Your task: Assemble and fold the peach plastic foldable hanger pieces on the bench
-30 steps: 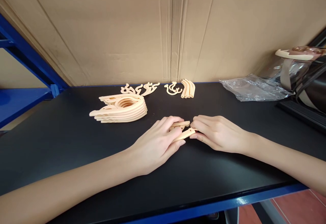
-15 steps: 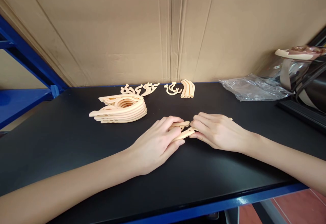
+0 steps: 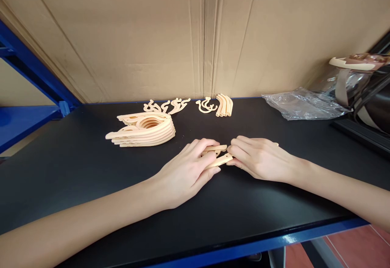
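Note:
Near the middle of the black table (image 3: 137, 227), my left hand (image 3: 190, 174) is closed around a cream plastic folding hanger piece (image 3: 222, 160), which shows two arms and a small hole. My right hand (image 3: 258, 158) pinches at the right end of that piece, fingertips close to my left. A pale tip (image 3: 276, 144) pokes out behind the right hand; the rest of that part is hidden under the palm. Farther back on the left lies a stack of folded hanger bodies (image 3: 146, 136) in the same cream plastic.
Loose hanger hooks (image 3: 176, 105) lie behind the stack, with a few more hooks (image 3: 206, 106) beside several curved hanger arms (image 3: 224, 105). A crumpled clear plastic bag (image 3: 304, 104) is at the back right, near a dark bag (image 3: 373, 101). Cardboard (image 3: 137, 36) walls off the back.
Both hands keep almost the same pose on the hanger piece. The right fingers have shifted very slightly; the view tilts a touch. The stack and loose parts stay put.

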